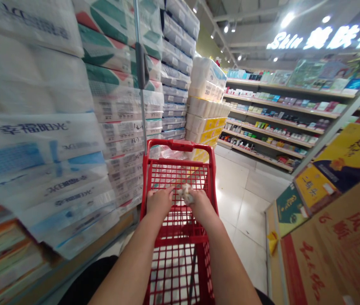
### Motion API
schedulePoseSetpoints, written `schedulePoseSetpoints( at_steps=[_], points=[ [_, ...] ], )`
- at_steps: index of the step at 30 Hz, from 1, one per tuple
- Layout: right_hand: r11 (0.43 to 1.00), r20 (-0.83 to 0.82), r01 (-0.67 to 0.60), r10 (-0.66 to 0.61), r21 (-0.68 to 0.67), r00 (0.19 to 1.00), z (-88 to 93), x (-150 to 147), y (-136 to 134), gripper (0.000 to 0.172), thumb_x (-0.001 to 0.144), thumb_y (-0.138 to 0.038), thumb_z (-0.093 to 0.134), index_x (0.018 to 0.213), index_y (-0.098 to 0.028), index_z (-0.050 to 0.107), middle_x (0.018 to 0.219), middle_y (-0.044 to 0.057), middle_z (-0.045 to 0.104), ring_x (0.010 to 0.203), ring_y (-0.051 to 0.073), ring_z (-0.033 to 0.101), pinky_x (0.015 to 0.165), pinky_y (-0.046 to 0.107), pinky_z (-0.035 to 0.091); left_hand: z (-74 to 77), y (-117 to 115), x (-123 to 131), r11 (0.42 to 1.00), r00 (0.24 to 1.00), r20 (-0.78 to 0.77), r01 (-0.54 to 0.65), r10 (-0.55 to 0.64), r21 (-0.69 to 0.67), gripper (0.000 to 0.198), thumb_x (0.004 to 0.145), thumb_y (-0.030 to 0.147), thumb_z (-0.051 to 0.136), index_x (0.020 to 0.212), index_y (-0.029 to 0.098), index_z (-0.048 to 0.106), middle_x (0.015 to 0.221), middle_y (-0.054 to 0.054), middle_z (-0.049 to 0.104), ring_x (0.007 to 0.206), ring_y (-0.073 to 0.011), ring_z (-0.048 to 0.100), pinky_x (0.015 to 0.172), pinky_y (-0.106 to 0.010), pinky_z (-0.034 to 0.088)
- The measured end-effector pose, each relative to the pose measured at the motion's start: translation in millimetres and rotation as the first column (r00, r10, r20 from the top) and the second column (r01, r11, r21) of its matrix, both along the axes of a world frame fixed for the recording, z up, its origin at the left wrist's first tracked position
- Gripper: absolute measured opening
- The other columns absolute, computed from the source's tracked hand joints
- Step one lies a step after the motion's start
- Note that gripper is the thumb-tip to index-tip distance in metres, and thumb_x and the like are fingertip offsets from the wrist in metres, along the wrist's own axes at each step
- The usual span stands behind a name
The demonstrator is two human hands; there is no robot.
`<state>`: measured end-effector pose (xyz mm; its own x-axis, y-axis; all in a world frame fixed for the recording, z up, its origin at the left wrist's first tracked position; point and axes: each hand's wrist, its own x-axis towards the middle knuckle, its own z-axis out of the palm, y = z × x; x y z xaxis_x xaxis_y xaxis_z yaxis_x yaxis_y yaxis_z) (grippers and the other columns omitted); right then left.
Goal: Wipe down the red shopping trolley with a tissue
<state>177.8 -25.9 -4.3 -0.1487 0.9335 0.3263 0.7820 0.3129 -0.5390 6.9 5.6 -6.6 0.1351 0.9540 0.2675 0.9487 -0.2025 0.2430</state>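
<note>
A red wire shopping cart [180, 169] stands in front of me in a store aisle, its basket showing nothing inside. My left hand [159, 202] is closed over the cart's rear handle bar. Just to its right, my right hand [199, 203] also grips the bar, with a crumpled whitish scrap [185, 193], like tissue or paper, bunched in its fingers. Both forearms reach forward from the bottom of the view.
Tall stacks of wrapped toilet paper packs [72, 127] crowd the cart's left side, with a metal pole [140, 76] among them. Cardboard boxes [335, 237] line the right. Shelves of small goods [272, 123] run along the far right. A tiled floor [243, 199] stretches ahead.
</note>
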Motion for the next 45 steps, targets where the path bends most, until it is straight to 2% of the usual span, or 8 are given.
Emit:
schedulePoseSetpoints(
  at_steps=[4, 9, 17, 24, 29, 35, 41, 45],
  points=[
    [0.995, 0.009, 0.082, -0.082, 0.05, 0.997, -2.0, -3.6, 6.8, 0.023, 0.079, -0.026, 0.066, 0.101, -0.02, 0.069, 0.09, 0.007, 0.065, 0.093, 0.022, 0.057, 0.081, 0.03, 0.044, -1.8, 1.6, 0.0, 1.0, 1.0, 0.003, 0.004, -0.004, 0.008, 0.035, 0.095, 0.032, 0.041, 0.123, 0.032, 0.062, 0.097, -0.005, 0.076, 0.093, -0.0219, 0.068, 0.089, -0.039, 0.039],
    [0.925, -0.024, 0.354, -0.354, 0.139, 0.935, -10.2, -1.9, 14.6, 0.052, 0.083, -0.008, 0.048, 0.133, -0.021, 0.053, 0.117, 0.013, 0.056, 0.102, 0.021, 0.055, 0.086, 0.032, 0.046, -1.3, 1.2, 1.0, 1.0, 1.0, 0.014, -0.002, 0.002, 0.004, 0.036, 0.096, 0.033, 0.039, 0.123, 0.031, 0.062, 0.096, -0.005, 0.075, 0.092, -0.0219, 0.068, 0.089, -0.04, 0.039],
    [0.996, 0.191, 0.021, -0.037, 0.081, 0.981, -12.0, -13.5, 5.0, 0.071, 0.07, 0.004, 0.048, 0.133, -0.026, 0.056, 0.141, 0.009, 0.045, 0.132, 0.027, 0.036, 0.106, 0.039, 0.035, 1.1, -0.5, -0.6, 0.999, 1.0, 0.028, 0.01, -0.008, -0.041, 0.037, 0.096, 0.034, 0.038, 0.126, 0.031, 0.061, 0.102, -0.006, 0.075, 0.095, -0.0215, 0.067, 0.093, -0.039, 0.037],
    [0.962, 0.157, 0.265, -0.273, 0.067, 0.949, -4.2, -15.0, 4.9, 0.048, 0.083, -0.006, 0.045, 0.125, -0.021, 0.061, 0.12, 0.014, 0.058, 0.106, 0.027, 0.051, 0.089, 0.038, 0.043, 1.0, -1.2, 0.9, 1.0, 1.0, 0.025, 0.001, -0.001, -0.011, 0.036, 0.096, 0.032, 0.039, 0.125, 0.031, 0.061, 0.099, -0.006, 0.075, 0.093, -0.0213, 0.068, 0.09, -0.039, 0.038],
    [0.997, 0.122, 0.02, -0.028, 0.07, 0.992, -6.0, -28.7, 0.9, 0.047, 0.081, -0.007, 0.052, 0.123, -0.025, 0.06, 0.117, 0.009, 0.059, 0.104, 0.023, 0.052, 0.089, 0.032, 0.043, 1.3, -1.9, -1.0, 1.0, 1.0, 0.008, 0.012, -0.012, -0.026, 0.037, 0.096, 0.032, 0.039, 0.126, 0.031, 0.06, 0.098, -0.005, 0.075, 0.094, -0.0217, 0.068, 0.09, -0.039, 0.038],
    [0.923, -0.016, 0.364, -0.365, 0.122, 0.931, -2.9, -4.5, 6.9, 0.048, 0.084, -0.004, 0.044, 0.131, -0.015, 0.051, 0.117, 0.013, 0.061, 0.104, 0.023, 0.053, 0.092, 0.036, 0.042, 0.9, -1.2, 0.0, 1.0, 1.0, 0.025, 0.002, -0.002, -0.012, 0.037, 0.096, 0.033, 0.039, 0.125, 0.032, 0.061, 0.098, -0.005, 0.075, 0.092, -0.0206, 0.067, 0.09, -0.038, 0.038],
    [0.99, 0.022, 0.028, -0.031, 0.137, 0.999, -10.3, -14.4, 7.2, 0.05, 0.072, 0.001, 0.054, 0.115, -0.022, 0.064, 0.123, 0.007, 0.059, 0.111, 0.021, 0.052, 0.095, 0.031, 0.043, 0.7, -1.3, 1.0, 0.999, 1.0, 0.026, 0.011, -0.01, -0.034, 0.036, 0.095, 0.033, 0.04, 0.125, 0.031, 0.061, 0.1, -0.006, 0.075, 0.096, -0.0212, 0.067, 0.093, -0.038, 0.037],
    [0.947, -0.025, 0.273, -0.273, 0.169, 0.962, -9.2, -7.2, 11.4, 0.048, 0.077, -0.004, 0.053, 0.121, -0.021, 0.063, 0.123, 0.01, 0.056, 0.109, 0.023, 0.053, 0.091, 0.034, 0.045, -0.1, -1.2, 0.9, 1.0, 0.999, 0.033, 0.002, -0.002, -0.014, 0.037, 0.096, 0.032, 0.039, 0.126, 0.031, 0.06, 0.1, -0.005, 0.075, 0.095, -0.0211, 0.067, 0.093, -0.039, 0.037]
  ],
)
